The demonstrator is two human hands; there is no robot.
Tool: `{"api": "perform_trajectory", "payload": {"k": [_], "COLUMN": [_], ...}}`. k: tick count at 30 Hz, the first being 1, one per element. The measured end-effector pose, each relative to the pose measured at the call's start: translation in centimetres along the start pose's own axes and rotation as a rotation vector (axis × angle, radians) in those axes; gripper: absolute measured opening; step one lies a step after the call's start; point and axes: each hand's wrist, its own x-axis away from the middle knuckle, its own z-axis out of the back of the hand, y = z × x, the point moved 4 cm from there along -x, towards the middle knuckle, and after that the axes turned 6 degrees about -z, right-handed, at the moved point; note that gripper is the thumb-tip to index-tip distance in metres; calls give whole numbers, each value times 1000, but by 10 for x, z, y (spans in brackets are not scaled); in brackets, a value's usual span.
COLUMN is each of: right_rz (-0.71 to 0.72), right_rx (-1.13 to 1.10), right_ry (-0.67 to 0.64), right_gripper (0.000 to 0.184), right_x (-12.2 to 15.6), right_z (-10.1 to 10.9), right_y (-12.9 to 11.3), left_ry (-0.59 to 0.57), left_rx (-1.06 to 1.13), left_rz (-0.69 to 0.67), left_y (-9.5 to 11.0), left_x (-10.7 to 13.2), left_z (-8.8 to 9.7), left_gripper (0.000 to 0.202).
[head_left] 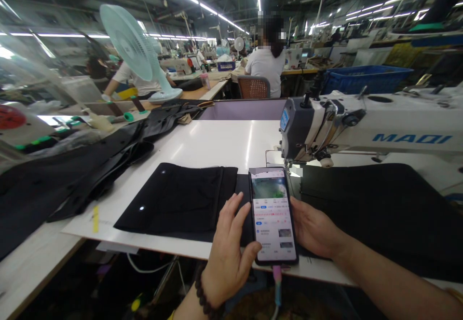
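Note:
A smartphone (272,218) with a lit screen is held upright over the front of the white sewing table (217,141). My right hand (316,228) grips its right edge, the fingers hidden behind it. Beside its lower left side is my left hand (233,247), fingers stretched and apart, thumb near the screen's edge. A pink-tipped cable (277,281) plugs into the phone's bottom. Behind my left hand lies a folded black fabric piece (181,199) with two shiny round spots. More black fabric (372,209) lies under the sewing machine (379,122).
A pale green fan (130,45) stands at the back left. Black fabric (79,180) is heaped along the left side. A blue crate (365,78) is behind the machine. Ahead, a person in a white top (267,66) sits on a brown chair (254,87).

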Motion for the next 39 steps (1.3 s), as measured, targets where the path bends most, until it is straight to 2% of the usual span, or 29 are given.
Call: {"api": "perform_trajectory", "payload": {"k": [22,39], "right_rz": [26,0], "right_rx": [-18,33], "right_ry": [7,78], "right_gripper": [28,32], "right_x": [1,1], "right_z": [1,3], "right_y": [1,1], "left_ry": [-6,21], "left_rx": [-13,11], "left_rz": [5,-6], "left_y": [1,1], "left_x": [0,-2], "left_z": [1,1], "left_gripper": [50,50]}}
